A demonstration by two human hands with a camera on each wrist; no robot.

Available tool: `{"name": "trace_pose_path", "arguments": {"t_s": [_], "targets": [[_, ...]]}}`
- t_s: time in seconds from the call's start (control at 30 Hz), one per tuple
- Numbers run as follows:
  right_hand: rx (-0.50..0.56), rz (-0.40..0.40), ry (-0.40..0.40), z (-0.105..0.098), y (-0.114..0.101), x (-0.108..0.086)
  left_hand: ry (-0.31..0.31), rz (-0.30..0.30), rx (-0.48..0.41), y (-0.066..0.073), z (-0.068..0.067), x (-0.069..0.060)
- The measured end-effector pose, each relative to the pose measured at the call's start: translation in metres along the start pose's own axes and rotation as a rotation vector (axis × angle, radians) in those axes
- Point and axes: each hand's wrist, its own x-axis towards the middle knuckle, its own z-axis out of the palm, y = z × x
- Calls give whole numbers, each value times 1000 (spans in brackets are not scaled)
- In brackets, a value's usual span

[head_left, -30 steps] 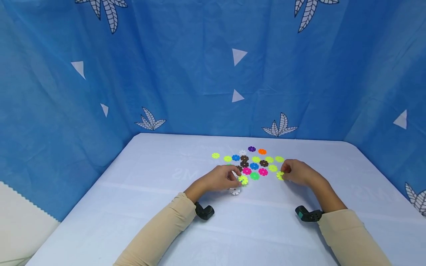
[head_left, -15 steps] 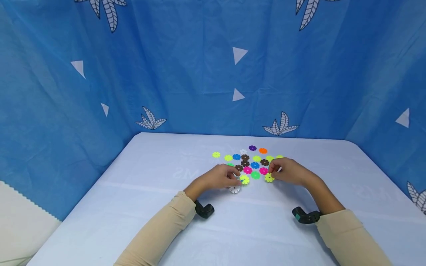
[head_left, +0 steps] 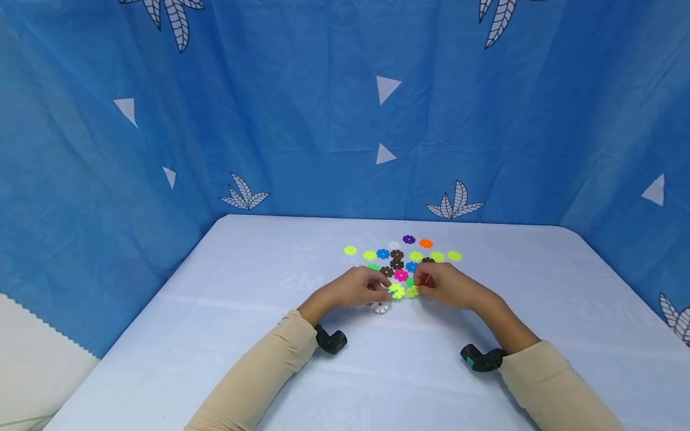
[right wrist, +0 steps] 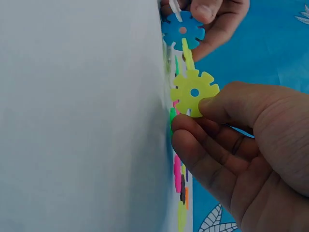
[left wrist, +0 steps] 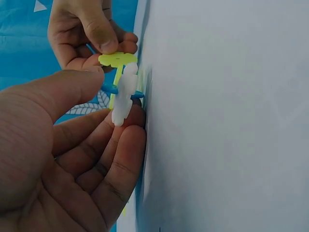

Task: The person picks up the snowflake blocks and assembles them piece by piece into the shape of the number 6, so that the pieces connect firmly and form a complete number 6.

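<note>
Centrally, head view: left hand (head_left: 353,288), right hand (head_left: 450,286) close together over white table (head_left: 388,377), beside loose notched discs (head_left: 396,254). Left wrist view: left hand pinches white-blue-yellow disc assembly (left wrist: 124,92). Right wrist view: right hand grips yellow notched disc (right wrist: 193,81) by rim, far edge meeting assembly; seating unclear. Advisable: slots crosswise, straight push, assembly braced.

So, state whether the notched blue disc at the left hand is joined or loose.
Joined: the right wrist view shows a white disc and an edge-on yellow disc slotted into the notched blue disc.
</note>
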Motion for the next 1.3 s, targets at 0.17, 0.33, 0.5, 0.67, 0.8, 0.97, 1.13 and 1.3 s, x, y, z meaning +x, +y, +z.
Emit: {"name": "trace_pose_path", "arguments": {"t_s": [0.17,0.33,0.5,0.67,0.8,0.97,1.13,1.3], "targets": [[-5,23,12,4,-2,2,-1,-1,-3,0,0,0],[-3,43,27,6,-2,2,-6,-9,-4,0,0,0],[1,50,35,8,-1,2,-4,-10,14,0,1,1],[17,48,30,8,-2,1,-2,-7,12,0,1,0],[6,24,24,8,-1,2,0,2,22,1,1,0],[-26,17,29,8,0,4,2,8,28,0,2,0],[-27,27,27,8,-1,3,-4,14,25,-1,2,1],[-31,4,29,10,-2,4,-7,32,-8,-3,2,0]]}}
